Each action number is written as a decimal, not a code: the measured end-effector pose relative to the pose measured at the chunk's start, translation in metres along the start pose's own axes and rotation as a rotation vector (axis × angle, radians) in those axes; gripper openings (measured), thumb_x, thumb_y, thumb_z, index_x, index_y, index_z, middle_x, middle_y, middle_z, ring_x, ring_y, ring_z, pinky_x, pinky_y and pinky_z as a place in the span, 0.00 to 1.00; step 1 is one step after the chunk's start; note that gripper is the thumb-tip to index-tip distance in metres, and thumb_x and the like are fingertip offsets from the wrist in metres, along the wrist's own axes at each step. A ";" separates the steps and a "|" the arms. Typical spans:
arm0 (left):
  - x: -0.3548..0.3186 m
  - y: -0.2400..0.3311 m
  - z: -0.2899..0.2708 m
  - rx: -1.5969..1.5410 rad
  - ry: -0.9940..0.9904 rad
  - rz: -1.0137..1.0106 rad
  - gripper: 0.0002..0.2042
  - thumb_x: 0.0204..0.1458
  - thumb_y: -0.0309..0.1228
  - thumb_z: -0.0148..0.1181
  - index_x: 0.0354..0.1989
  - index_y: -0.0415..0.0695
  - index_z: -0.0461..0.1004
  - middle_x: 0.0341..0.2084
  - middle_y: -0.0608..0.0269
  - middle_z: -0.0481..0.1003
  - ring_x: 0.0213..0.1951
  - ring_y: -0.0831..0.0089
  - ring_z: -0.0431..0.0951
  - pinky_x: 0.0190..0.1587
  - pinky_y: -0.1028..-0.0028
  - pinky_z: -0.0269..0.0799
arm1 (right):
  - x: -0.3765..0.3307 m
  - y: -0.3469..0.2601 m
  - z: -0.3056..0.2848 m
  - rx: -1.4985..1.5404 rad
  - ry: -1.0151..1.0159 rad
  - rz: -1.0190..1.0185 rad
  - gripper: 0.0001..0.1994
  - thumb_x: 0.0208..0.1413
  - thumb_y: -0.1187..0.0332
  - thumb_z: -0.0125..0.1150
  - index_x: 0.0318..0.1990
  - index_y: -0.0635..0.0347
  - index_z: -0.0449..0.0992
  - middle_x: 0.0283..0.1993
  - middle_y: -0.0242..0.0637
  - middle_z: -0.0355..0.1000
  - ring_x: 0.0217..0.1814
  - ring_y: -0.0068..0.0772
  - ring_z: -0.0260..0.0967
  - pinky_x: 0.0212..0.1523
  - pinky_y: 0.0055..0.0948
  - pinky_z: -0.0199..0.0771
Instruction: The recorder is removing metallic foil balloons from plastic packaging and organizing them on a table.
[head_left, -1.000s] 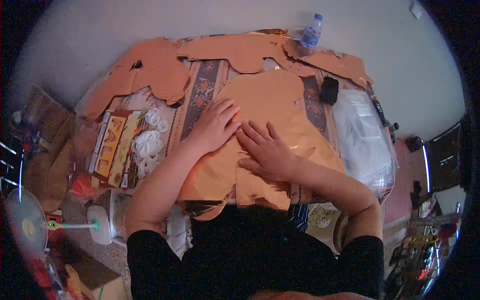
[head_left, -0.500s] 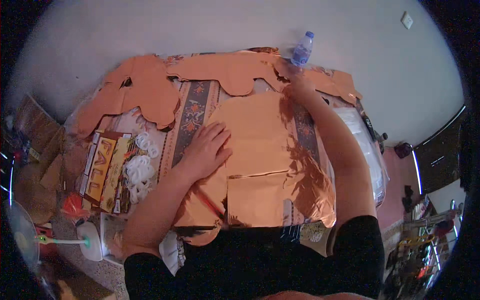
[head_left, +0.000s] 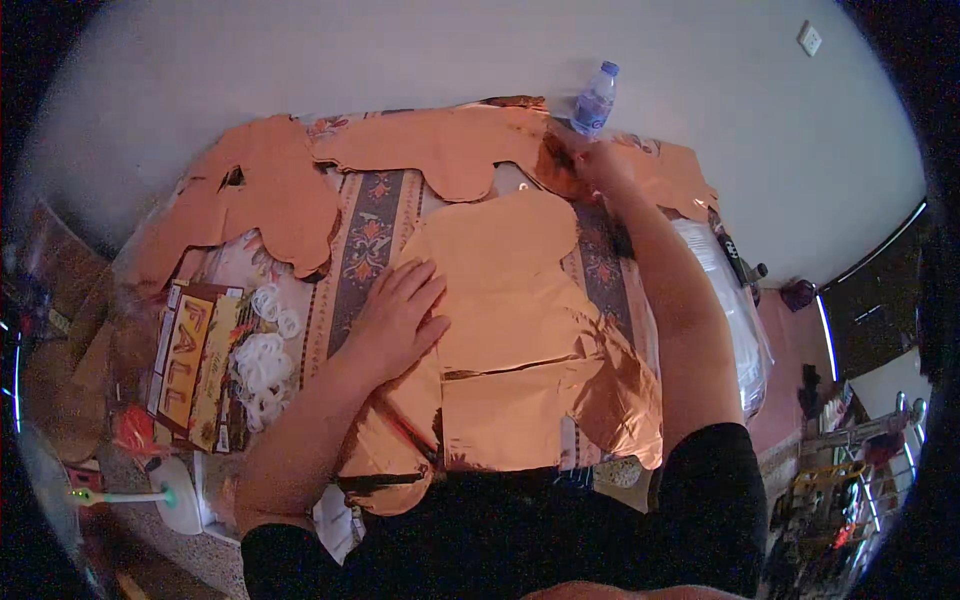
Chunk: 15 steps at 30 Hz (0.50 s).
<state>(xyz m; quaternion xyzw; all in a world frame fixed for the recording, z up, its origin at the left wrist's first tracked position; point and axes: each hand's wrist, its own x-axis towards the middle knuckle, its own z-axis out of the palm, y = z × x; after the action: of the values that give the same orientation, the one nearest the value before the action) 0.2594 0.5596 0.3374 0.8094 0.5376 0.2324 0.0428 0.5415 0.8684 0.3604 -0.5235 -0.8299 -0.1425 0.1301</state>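
A flat, copper-coloured foil balloon (head_left: 510,265) lies in the middle of the table with its lower part folded and creased. My left hand (head_left: 400,310) rests on its left edge, palm down and fingers spread. At the far side, my right hand (head_left: 592,165) is closed on the right end of another flat foil balloon (head_left: 420,140), where shiny foil curls up beside the fingers. Its fingertips are blurred. A plastic bottle (head_left: 594,100) with a blue cap stands just behind that hand. More copper foil balloons lie at the far left (head_left: 255,185) and far right (head_left: 675,180).
Left of my forearm lie a printed package (head_left: 195,365) and several white ribbon coils (head_left: 262,365). Clear plastic packs (head_left: 715,280) lie along the right edge. A patterned cloth (head_left: 368,235) covers the table, which meets a pale wall (head_left: 400,50). A fan (head_left: 178,495) stands lower left.
My right hand has shifted slightly from the middle balloon's upper right edge to the far balloon's end, where foil now curls up. The middle balloon's right edge lies flatter. The view has shifted slightly.
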 end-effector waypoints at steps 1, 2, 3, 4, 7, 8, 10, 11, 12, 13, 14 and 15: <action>-0.001 -0.001 0.000 0.001 0.013 -0.008 0.23 0.51 0.38 0.55 0.53 0.37 0.64 0.56 0.48 0.61 0.61 0.53 0.56 0.63 0.56 0.48 | -0.001 -0.005 -0.015 0.101 0.000 0.009 0.21 0.45 0.47 0.57 0.30 0.59 0.78 0.31 0.49 0.74 0.34 0.48 0.73 0.36 0.43 0.72; -0.002 -0.002 0.001 -0.001 0.025 -0.011 0.23 0.50 0.38 0.55 0.52 0.38 0.64 0.56 0.49 0.61 0.61 0.54 0.56 0.63 0.56 0.48 | -0.004 -0.010 -0.033 0.198 -0.001 0.022 0.21 0.45 0.47 0.56 0.30 0.59 0.77 0.29 0.49 0.74 0.33 0.48 0.73 0.36 0.44 0.72; -0.002 -0.002 0.001 -0.004 0.023 -0.012 0.23 0.50 0.38 0.55 0.52 0.38 0.64 0.56 0.49 0.61 0.61 0.54 0.56 0.63 0.56 0.48 | -0.007 -0.014 -0.047 0.296 -0.001 0.036 0.21 0.46 0.48 0.55 0.29 0.59 0.77 0.28 0.49 0.73 0.31 0.49 0.73 0.35 0.44 0.71; -0.002 -0.003 0.000 0.001 0.020 -0.014 0.23 0.50 0.38 0.55 0.52 0.38 0.64 0.56 0.49 0.61 0.61 0.54 0.57 0.63 0.57 0.48 | -0.009 -0.016 -0.052 0.394 -0.001 0.049 0.21 0.47 0.48 0.54 0.29 0.59 0.77 0.27 0.49 0.73 0.30 0.49 0.72 0.34 0.44 0.71; 0.000 -0.002 0.003 0.012 0.023 0.010 0.23 0.50 0.38 0.55 0.52 0.38 0.65 0.56 0.48 0.61 0.60 0.54 0.57 0.63 0.57 0.49 | -0.002 0.013 -0.050 0.051 0.026 0.139 0.19 0.50 0.50 0.52 0.27 0.57 0.77 0.28 0.47 0.73 0.32 0.52 0.72 0.34 0.44 0.70; 0.000 -0.003 0.003 0.020 0.032 0.022 0.23 0.50 0.38 0.55 0.52 0.38 0.65 0.56 0.48 0.61 0.60 0.54 0.57 0.63 0.58 0.49 | -0.001 0.020 -0.050 0.051 0.024 0.144 0.19 0.50 0.50 0.52 0.27 0.57 0.77 0.28 0.47 0.73 0.32 0.52 0.72 0.34 0.44 0.70; 0.001 -0.001 0.003 0.011 0.026 0.021 0.23 0.50 0.38 0.55 0.52 0.38 0.65 0.56 0.48 0.61 0.60 0.54 0.57 0.62 0.58 0.49 | 0.000 0.036 -0.050 0.055 0.299 0.167 0.18 0.51 0.51 0.52 0.27 0.57 0.77 0.29 0.46 0.72 0.33 0.52 0.71 0.35 0.43 0.70; 0.003 0.000 0.003 0.002 0.022 0.017 0.23 0.50 0.37 0.55 0.52 0.38 0.65 0.56 0.48 0.62 0.60 0.54 0.57 0.62 0.58 0.50 | 0.004 0.042 -0.054 0.052 0.297 0.176 0.18 0.51 0.51 0.52 0.27 0.57 0.77 0.29 0.46 0.72 0.33 0.52 0.71 0.35 0.43 0.70; 0.002 0.001 0.001 0.002 0.019 0.018 0.23 0.50 0.37 0.55 0.52 0.38 0.65 0.56 0.48 0.62 0.60 0.54 0.57 0.62 0.58 0.50 | 0.010 0.044 -0.064 0.098 0.310 0.182 0.18 0.51 0.51 0.53 0.27 0.57 0.76 0.29 0.46 0.72 0.34 0.51 0.71 0.35 0.43 0.70; 0.002 0.001 0.000 0.002 0.019 0.017 0.23 0.50 0.37 0.55 0.52 0.38 0.65 0.56 0.48 0.62 0.60 0.54 0.57 0.62 0.58 0.49 | 0.013 0.048 -0.074 0.144 0.324 0.190 0.18 0.51 0.52 0.53 0.27 0.58 0.76 0.29 0.47 0.71 0.35 0.51 0.71 0.36 0.42 0.70; -0.001 -0.001 -0.001 0.003 0.021 0.008 0.22 0.50 0.37 0.54 0.52 0.38 0.65 0.56 0.48 0.62 0.60 0.54 0.57 0.62 0.58 0.49 | 0.013 0.034 -0.090 0.144 0.304 0.188 0.16 0.51 0.55 0.55 0.27 0.59 0.76 0.28 0.46 0.72 0.33 0.50 0.72 0.35 0.40 0.70; -0.001 -0.002 0.000 -0.002 0.020 0.018 0.22 0.50 0.37 0.54 0.52 0.38 0.65 0.56 0.48 0.62 0.60 0.54 0.57 0.62 0.58 0.49 | 0.012 0.039 -0.098 0.137 0.305 0.197 0.16 0.51 0.55 0.55 0.27 0.59 0.76 0.28 0.46 0.72 0.33 0.50 0.72 0.35 0.40 0.70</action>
<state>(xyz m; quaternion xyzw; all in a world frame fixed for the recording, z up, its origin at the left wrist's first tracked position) 0.2576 0.5599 0.3365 0.8119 0.5304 0.2413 0.0362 0.5785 0.8578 0.4593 -0.5643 -0.7532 -0.1499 0.3030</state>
